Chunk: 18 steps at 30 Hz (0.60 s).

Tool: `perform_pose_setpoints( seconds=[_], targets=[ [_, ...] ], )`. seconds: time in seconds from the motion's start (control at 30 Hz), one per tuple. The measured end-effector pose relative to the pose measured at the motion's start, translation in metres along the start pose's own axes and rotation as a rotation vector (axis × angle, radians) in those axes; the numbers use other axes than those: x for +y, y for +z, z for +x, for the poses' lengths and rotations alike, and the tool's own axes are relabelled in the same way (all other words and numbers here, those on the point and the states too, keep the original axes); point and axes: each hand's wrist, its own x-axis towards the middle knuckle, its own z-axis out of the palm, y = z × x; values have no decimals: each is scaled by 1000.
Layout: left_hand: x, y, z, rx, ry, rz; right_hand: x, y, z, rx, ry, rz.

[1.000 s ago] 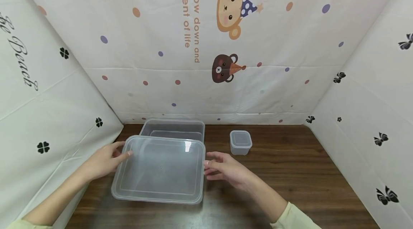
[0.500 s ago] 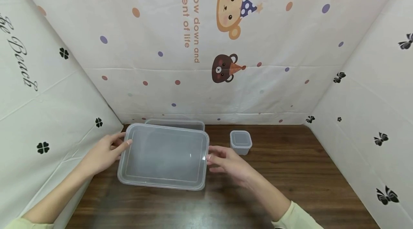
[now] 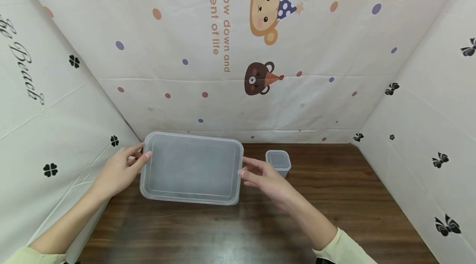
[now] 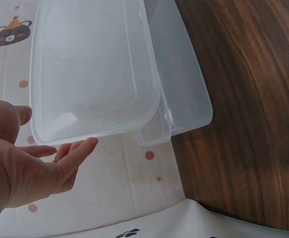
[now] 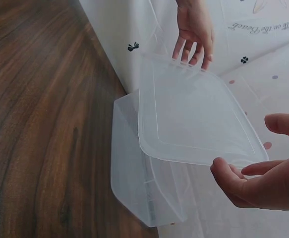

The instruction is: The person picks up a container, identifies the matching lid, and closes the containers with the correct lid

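A large translucent rectangular plastic lid (image 3: pixel 192 167) is held level across both hands, at its two short ends. My left hand (image 3: pixel 120 170) grips the left end, thumb over the rim and fingers at the edge below. At the right end, my right hand (image 3: pixel 268 179) holds the rim between thumb and fingers. The clear food container (image 4: pixel 184 74) stands on the table below the lid, which hides it in the head view. In the right wrist view a gap shows between the lid (image 5: pixel 189 109) and the container (image 5: pixel 129 163).
A small lidded plastic tub (image 3: pixel 278 160) stands just beyond my right hand. The dark wooden table (image 3: pixel 297 222) is bounded by a printed white cloth (image 3: pixel 215 103) at the back and on both sides.
Both hands have carried the lid away from me toward the back, from in front of the container to above it. The container was partly visible before; the small tub has stayed put.
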Motion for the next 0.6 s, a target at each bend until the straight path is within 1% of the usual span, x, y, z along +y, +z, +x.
perform_pose_setpoints(
  seconds=[0.13,0.3,0.43,0.5,0.6],
  targets=[
    [3,-1,1,11,4,-22,-5,-1,-1,13,-10,-33],
    [6,-2,2,23,1,-48,-11,-4,0,43,-10,-107],
    [9,-3,4,49,3,-40,-14,-6,1,63,-19,-160],
    [11,-3,6,64,12,-34,-15,-7,2,68,-29,-168],
    [13,-4,8,87,28,-46,-18,-7,3,59,-42,-149]
  ],
)
